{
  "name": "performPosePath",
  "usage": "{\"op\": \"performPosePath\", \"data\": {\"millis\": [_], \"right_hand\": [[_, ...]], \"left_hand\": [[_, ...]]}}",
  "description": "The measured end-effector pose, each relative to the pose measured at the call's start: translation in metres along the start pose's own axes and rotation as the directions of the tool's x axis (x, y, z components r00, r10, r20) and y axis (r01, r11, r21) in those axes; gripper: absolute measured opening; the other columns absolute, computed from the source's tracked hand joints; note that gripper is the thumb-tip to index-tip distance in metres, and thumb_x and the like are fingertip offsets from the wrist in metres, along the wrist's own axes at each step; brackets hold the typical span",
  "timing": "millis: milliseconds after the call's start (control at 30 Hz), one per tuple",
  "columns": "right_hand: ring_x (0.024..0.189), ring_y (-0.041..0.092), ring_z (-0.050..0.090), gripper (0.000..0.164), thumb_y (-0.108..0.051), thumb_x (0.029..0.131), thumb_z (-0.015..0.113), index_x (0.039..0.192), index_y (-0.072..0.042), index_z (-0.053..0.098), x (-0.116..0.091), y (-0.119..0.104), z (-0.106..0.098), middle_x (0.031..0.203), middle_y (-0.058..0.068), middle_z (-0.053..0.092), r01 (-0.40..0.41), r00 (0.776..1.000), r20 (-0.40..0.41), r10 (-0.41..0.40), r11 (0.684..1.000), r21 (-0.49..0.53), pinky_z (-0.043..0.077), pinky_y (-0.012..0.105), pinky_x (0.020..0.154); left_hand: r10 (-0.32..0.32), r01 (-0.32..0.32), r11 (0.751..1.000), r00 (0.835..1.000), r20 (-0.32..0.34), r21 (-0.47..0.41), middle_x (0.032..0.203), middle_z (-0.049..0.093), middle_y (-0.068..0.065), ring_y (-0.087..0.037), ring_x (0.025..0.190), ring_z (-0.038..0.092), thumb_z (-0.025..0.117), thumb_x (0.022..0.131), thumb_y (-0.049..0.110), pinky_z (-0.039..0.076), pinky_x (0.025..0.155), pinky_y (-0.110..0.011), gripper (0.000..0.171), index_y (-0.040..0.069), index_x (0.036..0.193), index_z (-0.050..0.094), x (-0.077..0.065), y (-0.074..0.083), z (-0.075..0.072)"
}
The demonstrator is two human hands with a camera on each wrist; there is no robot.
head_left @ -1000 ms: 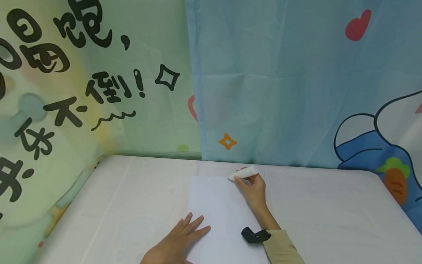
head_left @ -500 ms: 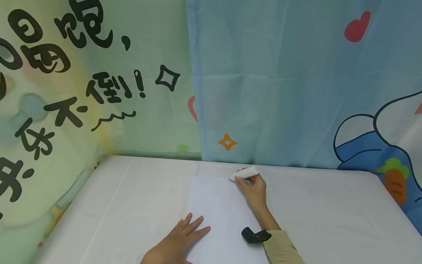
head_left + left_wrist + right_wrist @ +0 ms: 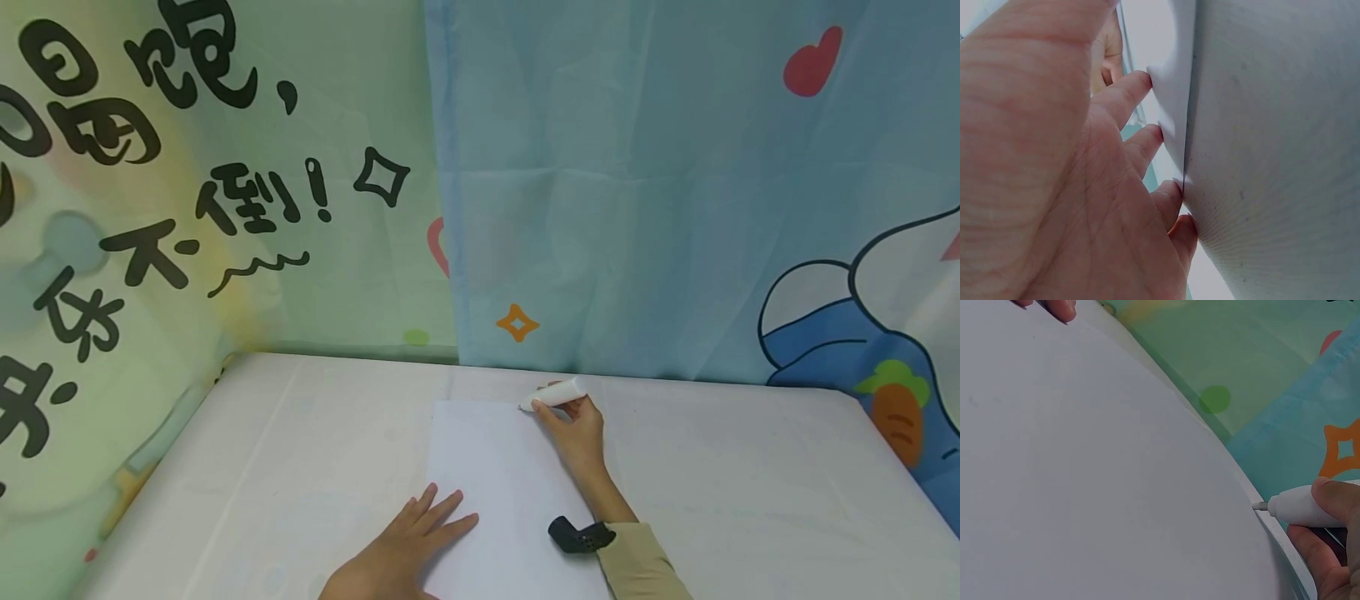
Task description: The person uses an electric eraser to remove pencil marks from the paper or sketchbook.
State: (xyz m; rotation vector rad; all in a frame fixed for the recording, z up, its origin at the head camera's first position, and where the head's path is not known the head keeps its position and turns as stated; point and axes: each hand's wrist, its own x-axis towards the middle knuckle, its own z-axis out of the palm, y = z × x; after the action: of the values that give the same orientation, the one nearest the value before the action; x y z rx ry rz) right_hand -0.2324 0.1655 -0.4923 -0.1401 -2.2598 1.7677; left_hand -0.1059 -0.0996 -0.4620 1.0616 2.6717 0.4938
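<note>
My right hand (image 3: 581,429) pinches a thick white correction pen (image 3: 558,392) between thumb and fingers. Its narrow grey tip points left, right at the top edge of a white sheet of paper (image 3: 487,467), near the upper right corner. The right wrist view shows the pen's white barrel (image 3: 1297,506) close up, its tip meeting the paper's edge. My left hand (image 3: 408,533) lies with spread fingers over the paper's left side, lower down. Seen from the left wrist, the fingertips (image 3: 1141,81) touch the sheet along its edge. No marks show on the paper.
The sheet lies on a table covered with white cloth (image 3: 750,467). Printed curtains (image 3: 637,208) hang behind and to the left. A black device (image 3: 581,536) sits at the right wrist, by a beige sleeve (image 3: 641,562).
Over the last half second, the pen and right hand have shifted very slightly left. The left hand and the paper stay where they were.
</note>
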Motion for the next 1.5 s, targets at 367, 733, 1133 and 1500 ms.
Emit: {"op": "performPosePath", "data": {"millis": [367, 733, 1133, 1500], "right_hand": [[0.111, 0.033, 0.061, 0.041, -0.004, 0.085, 0.075, 0.12, 0.006, 0.056, -0.0009, -0.0009, 0.0008, 0.118, 0.023, 0.064, 0.026, 1.0, 0.005, -0.026, 1.0, 0.005, 0.045, 0.013, 0.086], [0.111, 0.032, 0.061, 0.042, -0.004, 0.085, 0.074, 0.121, 0.006, 0.056, -0.0012, -0.0025, -0.0009, 0.119, 0.022, 0.064, 0.029, 0.999, 0.014, -0.029, 1.0, -0.001, 0.045, 0.013, 0.085], [0.11, 0.032, 0.061, 0.041, -0.003, 0.084, 0.075, 0.119, 0.006, 0.057, -0.0003, -0.0003, 0.0016, 0.118, 0.022, 0.064, 0.04, 0.999, 0.014, -0.04, 0.999, 0.008, 0.046, 0.011, 0.081], [0.109, 0.034, 0.062, 0.04, -0.001, 0.083, 0.075, 0.118, 0.007, 0.056, 0.0001, -0.0006, 0.0023, 0.117, 0.023, 0.064, 0.038, 0.999, 0.01, -0.039, 0.999, 0.026, 0.046, 0.008, 0.077]], "left_hand": [[-0.008, 0.008, 1.0, 1.0, 0.012, -0.009, 0.158, 0.03, -0.009, -0.042, 0.144, 0.025, 0.073, 0.075, 0.06, 0.03, 0.112, -0.054, 0.094, 0.02, 0.152, 0.036, 0.0014, -0.0022, 0.0016], [-0.004, 0.004, 1.0, 1.0, 0.004, 0.004, 0.158, 0.031, -0.009, -0.042, 0.143, 0.026, 0.072, 0.075, 0.06, 0.031, 0.112, -0.054, 0.094, 0.02, 0.152, 0.036, 0.0023, -0.0012, 0.0021], [-0.021, 0.021, 1.0, 0.999, 0.025, -0.023, 0.159, 0.029, -0.008, -0.041, 0.144, 0.024, 0.073, 0.075, 0.059, 0.029, 0.113, -0.053, 0.094, 0.021, 0.152, 0.035, 0.0021, -0.0005, -0.0001], [-0.006, 0.006, 1.0, 1.0, -0.001, -0.005, 0.158, 0.031, -0.009, -0.042, 0.144, 0.026, 0.072, 0.076, 0.061, 0.03, 0.112, -0.054, 0.094, 0.021, 0.152, 0.036, -0.0003, -0.0022, 0.0017]]}}
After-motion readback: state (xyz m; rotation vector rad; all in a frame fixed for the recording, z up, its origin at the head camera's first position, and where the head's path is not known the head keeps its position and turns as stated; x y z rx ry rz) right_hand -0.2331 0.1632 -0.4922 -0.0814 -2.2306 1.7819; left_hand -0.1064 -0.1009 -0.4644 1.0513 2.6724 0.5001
